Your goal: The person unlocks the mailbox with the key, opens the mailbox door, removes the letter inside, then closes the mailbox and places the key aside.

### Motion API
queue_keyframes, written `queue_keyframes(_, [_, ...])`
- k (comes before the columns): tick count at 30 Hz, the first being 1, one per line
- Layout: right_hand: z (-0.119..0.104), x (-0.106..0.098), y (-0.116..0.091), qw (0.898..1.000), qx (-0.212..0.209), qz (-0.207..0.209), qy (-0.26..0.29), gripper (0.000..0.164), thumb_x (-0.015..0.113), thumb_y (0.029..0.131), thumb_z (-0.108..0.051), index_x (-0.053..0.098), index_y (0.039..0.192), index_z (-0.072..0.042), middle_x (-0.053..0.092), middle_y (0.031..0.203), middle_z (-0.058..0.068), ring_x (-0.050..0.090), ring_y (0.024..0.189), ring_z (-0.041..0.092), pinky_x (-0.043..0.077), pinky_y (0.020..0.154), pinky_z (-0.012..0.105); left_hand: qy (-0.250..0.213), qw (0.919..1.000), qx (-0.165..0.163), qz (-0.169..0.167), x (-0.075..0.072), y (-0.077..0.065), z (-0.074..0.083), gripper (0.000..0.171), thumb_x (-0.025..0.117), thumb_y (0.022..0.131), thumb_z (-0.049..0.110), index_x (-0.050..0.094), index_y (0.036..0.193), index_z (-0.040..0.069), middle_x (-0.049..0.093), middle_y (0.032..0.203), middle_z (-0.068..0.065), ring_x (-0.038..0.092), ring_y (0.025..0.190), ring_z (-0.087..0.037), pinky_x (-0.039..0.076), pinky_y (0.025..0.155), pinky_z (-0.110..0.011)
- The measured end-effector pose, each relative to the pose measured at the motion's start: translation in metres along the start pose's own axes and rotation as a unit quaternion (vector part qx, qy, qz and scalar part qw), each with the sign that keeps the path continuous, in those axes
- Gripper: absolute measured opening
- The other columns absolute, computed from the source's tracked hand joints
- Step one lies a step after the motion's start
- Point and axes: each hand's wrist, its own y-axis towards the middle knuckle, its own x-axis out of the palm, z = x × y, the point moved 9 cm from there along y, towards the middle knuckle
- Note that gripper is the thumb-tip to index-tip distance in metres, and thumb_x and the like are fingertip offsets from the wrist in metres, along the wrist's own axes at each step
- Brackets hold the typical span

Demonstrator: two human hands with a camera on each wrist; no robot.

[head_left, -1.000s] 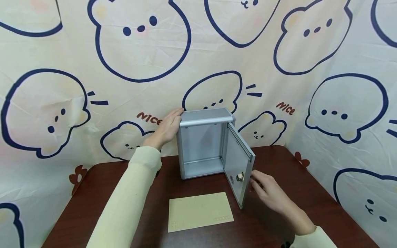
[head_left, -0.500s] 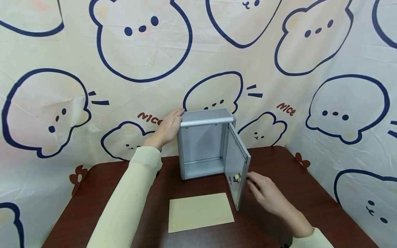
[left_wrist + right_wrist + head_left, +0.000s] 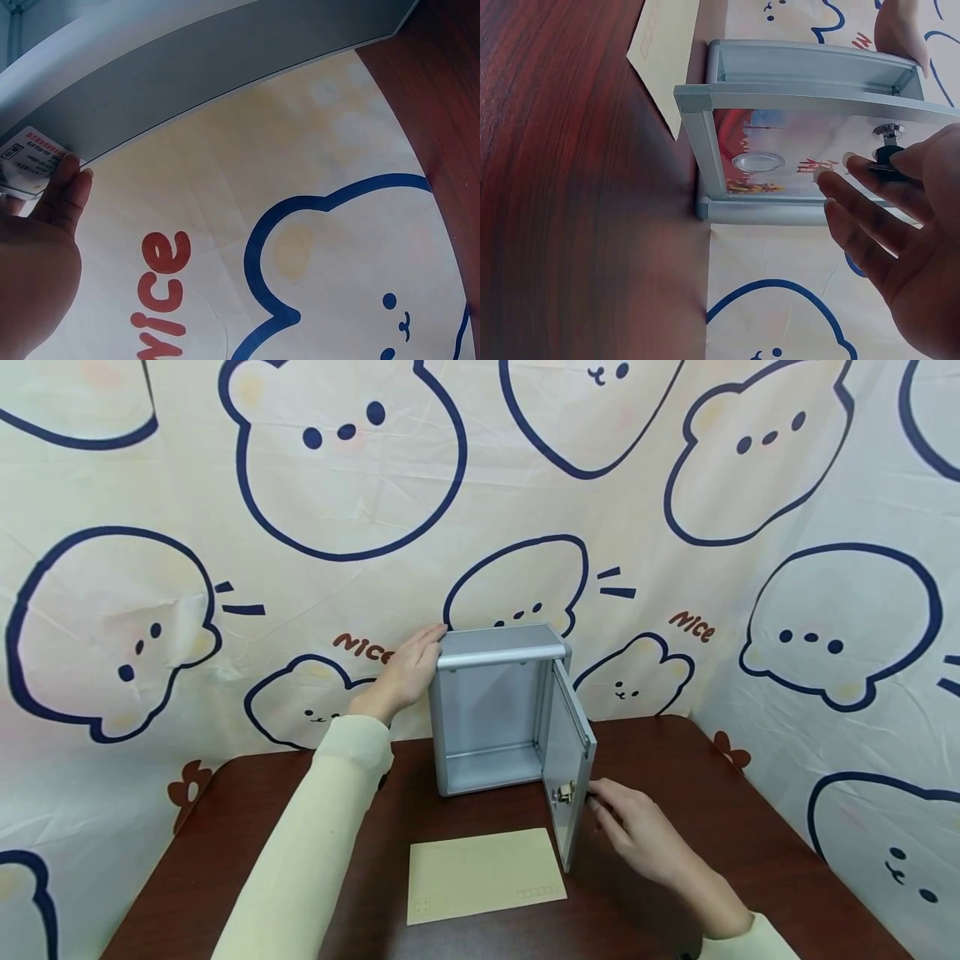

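Note:
A grey metal box [image 3: 498, 643] stands upright on the table, its hinged door [image 3: 562, 727] swung partway out on the right. My left hand [image 3: 405, 675] rests against the box's upper left side, fingers extended. In the left wrist view, those fingers lie at a printed label [image 3: 31, 159] on the grey side wall. My right hand [image 3: 641, 831] is at the door's free edge. As the right wrist view shows, its thumb and index finger pinch a black-headed key [image 3: 886, 169] in the round lock [image 3: 889, 131] on the printed door front. The other fingers stretch out loosely.
A pale yellow envelope [image 3: 487, 877] lies flat in front of the box, near the door's lower corner. The dark brown table [image 3: 750, 827] backs onto a cloth [image 3: 525, 502] printed with cartoon bears.
The door has swung a little leftward toward the box, carried by my right hand on the key. My left hand stays in place on the box.

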Motion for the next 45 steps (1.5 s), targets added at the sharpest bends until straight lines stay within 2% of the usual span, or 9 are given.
queue_keyframes(9, [-0.002,0.002,0.001,1.000,-0.002,-0.001,-0.004,0.029,0.059,0.103,-0.006,0.066,0.125,-0.023,0.066,0.110,-0.013,0.060,0.076,0.001,0.053,0.063,0.023,-0.004,1.0000,0.003,0.003,0.000,0.000,0.001,0.059,0.023,0.107,0.033,0.031,0.162,0.013,0.026,0.169,-0.005,0.019,0.156,-0.024,0.018,0.127,-0.045])
queue_keyframes(20, [-0.006,0.006,0.003,1.000,-0.001,-0.006,-0.006,0.029,0.058,0.103,-0.004,0.067,0.126,-0.019,0.068,0.115,-0.010,0.069,0.088,0.011,0.058,0.073,0.026,-0.008,0.9999,0.005,0.006,0.000,0.001,-0.001,0.059,0.022,0.107,0.032,0.035,0.161,0.012,0.028,0.168,-0.006,0.022,0.155,-0.025,0.020,0.126,-0.046])
queue_keyframes(27, [-0.011,0.008,0.004,1.000,-0.002,-0.004,-0.016,0.026,0.058,0.103,-0.005,0.067,0.124,-0.017,0.068,0.108,-0.007,0.062,0.073,0.001,0.055,0.068,0.024,-0.010,0.9999,0.004,0.004,-0.001,0.000,0.000,0.059,0.022,0.107,0.033,0.034,0.161,0.013,0.027,0.168,-0.005,0.021,0.156,-0.024,0.019,0.126,-0.046])
queue_keyframes(32, [-0.013,0.010,0.005,1.000,0.000,-0.008,-0.009,0.026,0.058,0.103,-0.005,0.067,0.123,-0.018,0.069,0.101,-0.003,0.059,0.071,-0.002,0.053,0.065,0.023,-0.006,1.0000,0.002,0.003,-0.001,0.000,0.000,0.059,0.023,0.107,0.033,0.032,0.162,0.014,0.026,0.169,-0.004,0.020,0.156,-0.024,0.019,0.127,-0.045])
queue_keyframes(45, [-0.018,0.018,0.009,1.000,0.015,-0.022,-0.016,0.025,0.057,0.104,-0.008,0.066,0.124,-0.019,0.063,0.091,-0.010,0.057,0.070,-0.002,0.051,0.064,0.023,0.013,0.9998,0.017,-0.001,-0.002,0.001,0.004,0.058,0.022,0.107,0.031,0.031,0.162,0.012,0.023,0.170,0.001,0.017,0.157,-0.019,0.016,0.127,-0.042])
